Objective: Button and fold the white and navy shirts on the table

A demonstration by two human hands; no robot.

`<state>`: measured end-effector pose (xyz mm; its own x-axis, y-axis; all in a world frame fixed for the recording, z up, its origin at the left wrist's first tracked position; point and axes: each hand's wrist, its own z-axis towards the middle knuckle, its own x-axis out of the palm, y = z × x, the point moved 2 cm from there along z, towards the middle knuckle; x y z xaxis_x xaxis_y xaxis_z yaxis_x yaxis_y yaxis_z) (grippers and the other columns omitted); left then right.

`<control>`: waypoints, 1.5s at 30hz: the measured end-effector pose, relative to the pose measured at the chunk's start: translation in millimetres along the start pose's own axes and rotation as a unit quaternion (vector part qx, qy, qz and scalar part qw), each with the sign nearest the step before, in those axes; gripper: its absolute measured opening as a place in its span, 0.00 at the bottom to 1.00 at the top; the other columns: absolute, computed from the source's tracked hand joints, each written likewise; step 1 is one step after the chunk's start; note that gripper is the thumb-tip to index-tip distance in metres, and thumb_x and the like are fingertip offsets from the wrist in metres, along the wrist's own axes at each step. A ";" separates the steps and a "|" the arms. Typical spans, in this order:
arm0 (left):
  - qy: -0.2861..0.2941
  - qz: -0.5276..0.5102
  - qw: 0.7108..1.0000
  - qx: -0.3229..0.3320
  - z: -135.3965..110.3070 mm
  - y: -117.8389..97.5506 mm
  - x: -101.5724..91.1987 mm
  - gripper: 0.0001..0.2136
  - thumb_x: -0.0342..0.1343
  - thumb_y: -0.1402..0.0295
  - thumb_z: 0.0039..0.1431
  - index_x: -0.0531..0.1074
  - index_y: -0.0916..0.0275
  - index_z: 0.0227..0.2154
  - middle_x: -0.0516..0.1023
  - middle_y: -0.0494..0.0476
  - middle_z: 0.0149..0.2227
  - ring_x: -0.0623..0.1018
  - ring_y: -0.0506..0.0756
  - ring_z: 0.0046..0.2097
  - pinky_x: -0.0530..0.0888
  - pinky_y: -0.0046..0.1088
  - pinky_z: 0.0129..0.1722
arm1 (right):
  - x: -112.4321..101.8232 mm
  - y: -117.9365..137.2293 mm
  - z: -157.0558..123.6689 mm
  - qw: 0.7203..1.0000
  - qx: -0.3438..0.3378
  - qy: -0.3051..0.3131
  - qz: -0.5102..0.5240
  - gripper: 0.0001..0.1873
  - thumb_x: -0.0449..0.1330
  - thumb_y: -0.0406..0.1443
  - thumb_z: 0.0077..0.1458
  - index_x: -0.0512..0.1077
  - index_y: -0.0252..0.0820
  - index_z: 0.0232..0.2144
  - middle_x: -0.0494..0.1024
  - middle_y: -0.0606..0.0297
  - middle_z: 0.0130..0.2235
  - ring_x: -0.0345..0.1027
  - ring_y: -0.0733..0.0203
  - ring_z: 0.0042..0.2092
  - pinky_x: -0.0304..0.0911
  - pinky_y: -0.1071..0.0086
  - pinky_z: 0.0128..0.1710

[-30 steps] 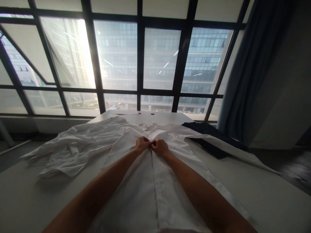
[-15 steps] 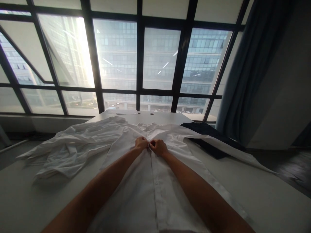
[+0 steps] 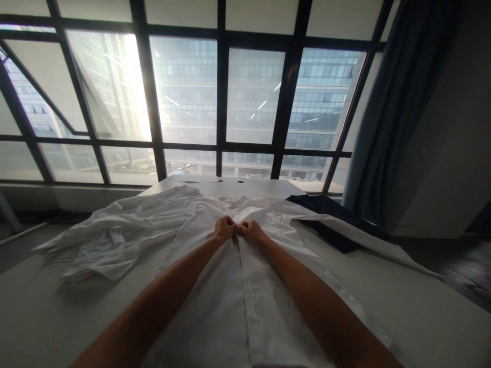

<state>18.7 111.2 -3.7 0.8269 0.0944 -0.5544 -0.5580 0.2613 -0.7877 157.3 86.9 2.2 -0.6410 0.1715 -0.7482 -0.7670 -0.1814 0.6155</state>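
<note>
We cannot tell which bit of the shirt (image 3: 207,301) the left hand (image 3: 224,228) and right hand (image 3: 250,230) pinch; a sleeve (image 3: 356,234) hides some dark cloth (image 3: 322,203); a blurred bundle (image 3: 470,268) runs off the right edge.

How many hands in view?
2: the left hand and the right hand, side by side at the front opening of the white shirt. No other hand shows.
</note>
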 end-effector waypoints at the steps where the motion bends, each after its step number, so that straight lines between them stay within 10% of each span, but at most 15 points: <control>1: -0.008 0.036 0.999 0.028 -2.5 -2.1 -2.7 0.02 0.60 0.72 0.52 0.73 0.63 0.29 0.78 0.53 0.30 0.76 0.52 0.35 0.70 0.24 0.35 | -0.2 -0.4 0.5 1.000 0.002 0.009 -0.003 0.14 0.54 0.37 0.57 0.78 0.37 0.29 0.79 0.64 0.30 0.72 0.62 0.35 0.59 0.76 0.32; 7: 0.017 0.227 0.952 0.205 -16.2 -5.5 -8.5 0.11 0.56 0.70 0.58 0.75 0.57 0.43 0.75 0.57 0.50 0.71 0.59 0.54 0.66 0.35 0.54 | -5.6 -1.0 -7.6 0.990 -0.025 -0.025 -0.137 0.13 0.57 0.42 0.57 0.77 0.42 0.39 0.80 0.59 0.40 0.71 0.57 0.44 0.61 0.71 0.44; 12: 0.129 0.281 0.928 0.208 -18.6 4.8 -8.6 0.19 0.47 0.66 0.65 0.68 0.53 0.57 0.67 0.57 0.61 0.65 0.61 0.61 0.57 0.46 0.63 | -9.9 -4.8 -15.5 0.973 -0.006 0.046 -0.226 0.29 0.47 0.49 0.63 0.61 0.44 0.62 0.59 0.54 0.65 0.50 0.51 0.65 0.44 0.52 0.62; 18: 0.254 0.304 0.905 0.156 -35.0 8.4 -20.2 0.28 0.40 0.53 0.67 0.50 0.53 0.67 0.43 0.60 0.71 0.43 0.64 0.70 0.43 0.61 0.62 | -23.2 -6.4 -31.8 0.955 0.013 0.181 -0.236 0.42 0.41 0.57 0.62 0.42 0.43 0.69 0.38 0.58 0.71 0.30 0.51 0.70 0.31 0.49 0.65; 26: 0.238 0.311 0.908 0.150 -60.6 1.1 -24.0 0.28 0.38 0.49 0.66 0.54 0.53 0.65 0.46 0.61 0.70 0.48 0.65 0.69 0.48 0.58 0.62 | -36.7 -10.3 -53.0 0.955 0.025 0.143 -0.257 0.41 0.40 0.60 0.61 0.52 0.44 0.67 0.47 0.55 0.70 0.41 0.47 0.69 0.41 0.48 0.64; 33: 0.119 0.325 0.923 0.170 -14.5 9.6 -45.1 0.24 0.43 0.51 0.66 0.65 0.55 0.59 0.66 0.61 0.62 0.60 0.62 0.65 0.55 0.43 0.63 | -52.6 -2.4 -25.0 0.943 0.018 0.070 -0.324 0.31 0.48 0.54 0.62 0.69 0.39 0.56 0.68 0.49 0.59 0.59 0.46 0.60 0.50 0.53 0.59; 39: 0.126 0.322 0.920 0.185 43.5 12.4 -36.0 0.18 0.45 0.60 0.68 0.69 0.57 0.56 0.68 0.61 0.61 0.65 0.60 0.63 0.53 0.43 0.64 | -50.0 -16.2 37.7 0.957 0.004 -0.007 -0.289 0.29 0.45 0.47 0.65 0.60 0.41 0.63 0.58 0.55 0.66 0.47 0.53 0.67 0.39 0.55 0.64; 45: 0.178 0.337 0.915 0.131 79.3 43.8 -30.1 0.25 0.41 0.53 0.68 0.59 0.57 0.64 0.53 0.64 0.68 0.51 0.65 0.69 0.48 0.55 0.63 | -36.4 -56.9 66.8 0.952 0.103 0.113 -0.265 0.38 0.40 0.56 0.63 0.48 0.45 0.68 0.43 0.57 0.70 0.32 0.49 0.70 0.30 0.44 0.64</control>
<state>-25.1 196.0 -0.1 0.1988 0.0118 -0.9800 -0.8587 0.4840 -0.1684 222.2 155.7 10.9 -0.1578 -0.0306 -0.9870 -0.9853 0.0709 0.1553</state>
